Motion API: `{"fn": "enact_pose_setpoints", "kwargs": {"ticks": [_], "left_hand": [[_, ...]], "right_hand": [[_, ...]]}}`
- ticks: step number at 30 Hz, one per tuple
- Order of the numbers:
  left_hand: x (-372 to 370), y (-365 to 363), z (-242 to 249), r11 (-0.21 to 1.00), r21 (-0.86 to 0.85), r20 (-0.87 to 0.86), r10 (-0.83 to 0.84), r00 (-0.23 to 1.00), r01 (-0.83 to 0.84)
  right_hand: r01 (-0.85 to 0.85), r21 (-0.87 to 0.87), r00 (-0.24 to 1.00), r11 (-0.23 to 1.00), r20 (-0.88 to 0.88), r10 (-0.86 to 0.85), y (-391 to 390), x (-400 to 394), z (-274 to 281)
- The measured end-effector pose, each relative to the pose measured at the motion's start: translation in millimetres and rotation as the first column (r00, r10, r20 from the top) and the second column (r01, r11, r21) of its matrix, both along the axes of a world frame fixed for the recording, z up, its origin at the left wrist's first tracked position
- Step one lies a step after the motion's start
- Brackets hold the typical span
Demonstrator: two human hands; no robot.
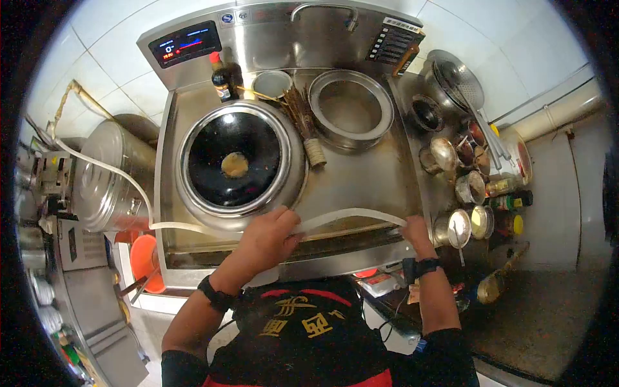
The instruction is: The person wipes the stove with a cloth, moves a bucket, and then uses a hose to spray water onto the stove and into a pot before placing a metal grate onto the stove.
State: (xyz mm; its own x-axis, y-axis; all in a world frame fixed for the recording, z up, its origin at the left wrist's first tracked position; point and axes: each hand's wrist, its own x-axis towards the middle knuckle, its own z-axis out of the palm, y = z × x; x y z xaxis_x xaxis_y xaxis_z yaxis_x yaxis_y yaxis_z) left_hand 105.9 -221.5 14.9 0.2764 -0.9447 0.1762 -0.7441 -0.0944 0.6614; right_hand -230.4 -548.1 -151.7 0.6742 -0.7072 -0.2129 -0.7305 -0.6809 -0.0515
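Observation:
A pale flexible hose (pixel 348 213) runs across the front of the steel stove. My left hand (pixel 267 240) is closed around it near the front rim of the black wok (pixel 213 142). Farther right, my right hand (pixel 418 233) grips the hose by the stove's front right corner. Between my hands the hose arches slightly; left of my left hand it continues toward a large steel drum. A small yellowish-brown patch (pixel 235 165) lies in the bottom of the wok. My right fingers are only partly visible.
A bamboo brush (pixel 314 152) leans between the wok and a round steel pot (pixel 385 122). Behind the wok stands a red-capped dark bottle (pixel 221 80). Several seasoning bowls and a ladle (pixel 459 229) line the right side. The steel drum (pixel 103 168) and an orange bucket (pixel 143 261) are left.

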Motion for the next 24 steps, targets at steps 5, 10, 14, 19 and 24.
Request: {"fn": "enact_pose_setpoints", "kwargs": {"ticks": [5,10,14,19,24], "left_hand": [[-1.3,0.9,3.5,1.000,-0.011,0.011,0.025,1.000,-0.025],[-2.5,-1.2,-4.1,0.999,0.042,0.023,0.027,0.999,-0.028],[-9.8,-7.7,-12.4,0.999,0.041,0.021,0.005,1.000,-0.006],[-13.1,-10.9,-8.9,0.995,0.097,0.055,0.010,0.998,-0.015],[-10.0,-5.2,-20.9,0.991,0.118,0.100,0.053,0.994,-0.064]], "right_hand": [[0.284,0.366,0.945,0.886,0.048,-0.323,6.0,11.7,17.1],[0.118,-0.181,0.976,0.976,0.205,-0.080,-24.7,-29.8,-26.6],[0.099,-0.181,0.994,0.979,0.053,-0.090,-22.8,-21.4,23.9],[0.064,-0.246,0.998,0.967,-0.011,-0.069,-25.5,-21.3,45.8],[0.058,-0.292,0.991,0.955,-0.096,-0.090,-37.0,-26.2,43.0]]}}
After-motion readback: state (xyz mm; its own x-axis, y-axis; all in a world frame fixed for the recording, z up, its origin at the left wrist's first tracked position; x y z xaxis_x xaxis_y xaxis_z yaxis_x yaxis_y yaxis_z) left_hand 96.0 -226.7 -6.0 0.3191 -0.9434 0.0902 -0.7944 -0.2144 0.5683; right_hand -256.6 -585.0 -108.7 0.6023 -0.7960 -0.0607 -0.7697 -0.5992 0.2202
